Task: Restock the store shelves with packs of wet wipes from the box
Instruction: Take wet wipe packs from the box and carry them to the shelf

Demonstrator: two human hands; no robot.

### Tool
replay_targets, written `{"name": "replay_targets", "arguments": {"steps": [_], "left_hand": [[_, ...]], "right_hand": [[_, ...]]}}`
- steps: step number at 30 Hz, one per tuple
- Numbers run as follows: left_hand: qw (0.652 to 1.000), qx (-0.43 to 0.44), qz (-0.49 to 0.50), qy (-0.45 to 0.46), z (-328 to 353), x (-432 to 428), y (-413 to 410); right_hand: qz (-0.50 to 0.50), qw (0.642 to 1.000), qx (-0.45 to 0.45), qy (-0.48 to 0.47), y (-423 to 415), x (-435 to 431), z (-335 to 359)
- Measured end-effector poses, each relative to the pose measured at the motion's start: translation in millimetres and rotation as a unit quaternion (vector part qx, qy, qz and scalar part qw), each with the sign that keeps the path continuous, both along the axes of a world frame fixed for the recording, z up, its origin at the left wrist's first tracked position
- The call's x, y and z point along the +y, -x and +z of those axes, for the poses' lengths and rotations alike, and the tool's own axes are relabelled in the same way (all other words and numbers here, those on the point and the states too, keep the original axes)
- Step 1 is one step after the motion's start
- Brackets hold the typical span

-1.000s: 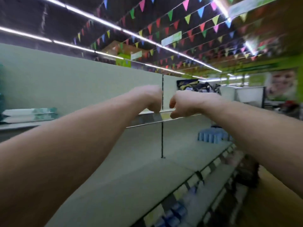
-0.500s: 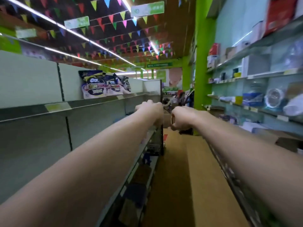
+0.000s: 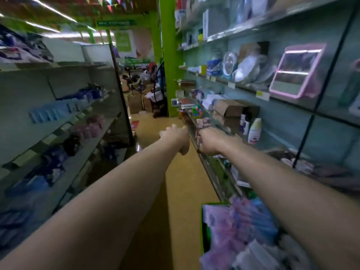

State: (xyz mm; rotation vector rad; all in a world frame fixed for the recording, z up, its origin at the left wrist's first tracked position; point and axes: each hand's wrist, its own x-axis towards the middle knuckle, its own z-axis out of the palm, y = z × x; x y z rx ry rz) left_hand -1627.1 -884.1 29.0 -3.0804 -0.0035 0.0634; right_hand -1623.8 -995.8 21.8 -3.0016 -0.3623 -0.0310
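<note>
Packs [image 3: 237, 227], seemingly lilac and blue, in green box [image 3: 205, 232]

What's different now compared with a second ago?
The person turned right: the view swung from the left shelves to the aisle, and a box of packs now shows at lower right. Nothing was picked up or let go. Both arms stay outstretched, left hand and right hand curled, close together.
</note>
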Motion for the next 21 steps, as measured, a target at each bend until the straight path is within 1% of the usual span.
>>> {"name": "replay_targets", "arguments": {"steps": [5,10,15,21], "left_hand": [[0.997,0.061,-0.036,0.019,-51,-65,-15],[0.987,0.139,-0.082,0.017,-115,-105,-13],[0.969,0.217,-0.114,0.011,-189,-127,-9],[0.948,0.272,-0.162,0.013,-262,-142,-6]], "right_hand": [[-0.040,0.998,0.043,-0.004,-11,-64,-62],[-0.079,0.986,0.146,-0.034,4,-108,-128],[-0.092,0.972,0.210,-0.049,21,-127,-193],[-0.122,0.952,0.274,-0.062,38,-141,-259]]}}
